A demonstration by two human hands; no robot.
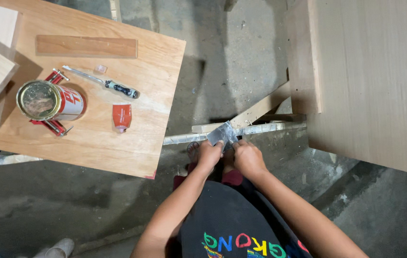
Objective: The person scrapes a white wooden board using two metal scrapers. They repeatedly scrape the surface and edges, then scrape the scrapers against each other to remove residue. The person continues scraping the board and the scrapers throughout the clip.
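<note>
Below, both hands pinch a grey crumpled sheet (sandpaper, perhaps) (222,134): left hand (209,155) and right hand (248,157) each clenched on it, near a pale strip (270,128). Far left, a tin (50,101) sits on the table (132,148). Folding goes best with even pressure.

Seen from above, the left hand (209,155) and right hand (248,157) meet over a small grey sheet (221,134), each pinching an edge, just above a pale strip (184,138) lying on the concrete floor (60,205). To the left, a plywood worktop (117,153) carries an open tin can (49,100), a screwdriver (102,82), a red tube (122,116) and a flat wooden slat (86,46). A large wooden panel (370,86) fills the right.
</note>
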